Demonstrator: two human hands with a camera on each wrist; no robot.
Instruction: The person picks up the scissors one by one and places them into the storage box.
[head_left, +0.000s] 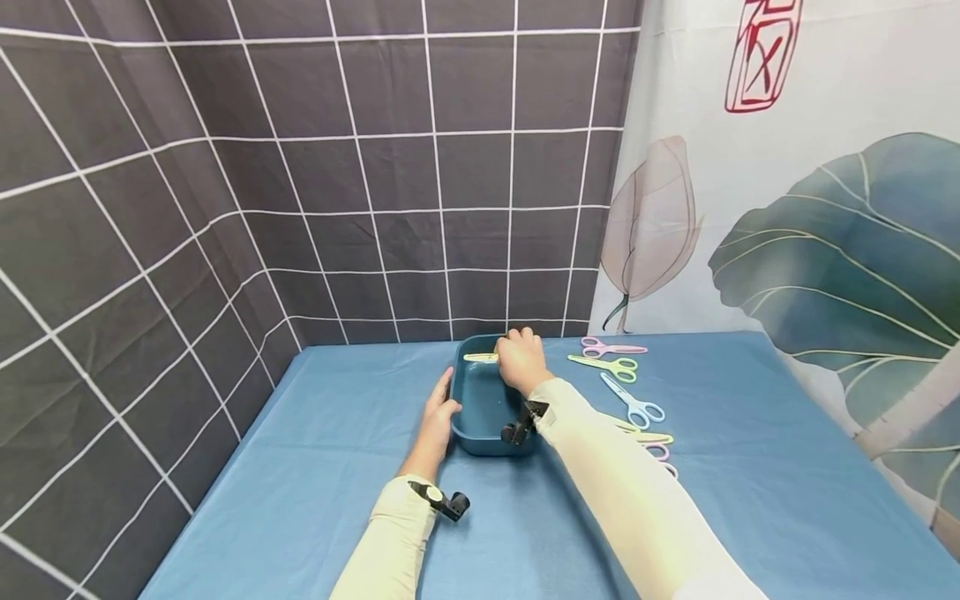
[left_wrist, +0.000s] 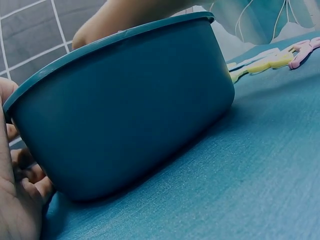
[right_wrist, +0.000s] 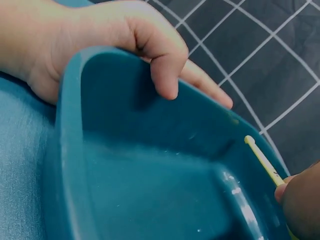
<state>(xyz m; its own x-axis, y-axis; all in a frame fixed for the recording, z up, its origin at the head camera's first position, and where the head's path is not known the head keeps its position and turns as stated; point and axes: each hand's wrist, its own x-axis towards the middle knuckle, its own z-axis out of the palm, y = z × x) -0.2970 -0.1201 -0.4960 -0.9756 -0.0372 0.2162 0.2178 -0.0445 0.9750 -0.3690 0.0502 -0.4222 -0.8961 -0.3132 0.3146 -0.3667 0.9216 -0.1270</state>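
Note:
A teal plastic basin (head_left: 487, 445) stands on the blue cloth, long and rounded at the corners. My left hand (head_left: 433, 423) holds its left side; in the right wrist view the thumb (right_wrist: 165, 75) hooks over the rim while the other fingers stay outside. Over the basin's far end, my right hand (head_left: 522, 360) grips a pair of yellow scissors (head_left: 480, 357). Their narrow blade end (right_wrist: 262, 160) points left, inside the far rim. The handles are hidden in the right hand.
Right of the basin lie pink scissors (head_left: 611, 349), green scissors (head_left: 606, 366) and blue scissors (head_left: 632, 402). Nearer, yellow scissors (head_left: 654, 437) and purple-handled scissors (head_left: 660, 452) are partly covered by the right sleeve. A dark gridded curtain (head_left: 390, 175) hangs behind the table.

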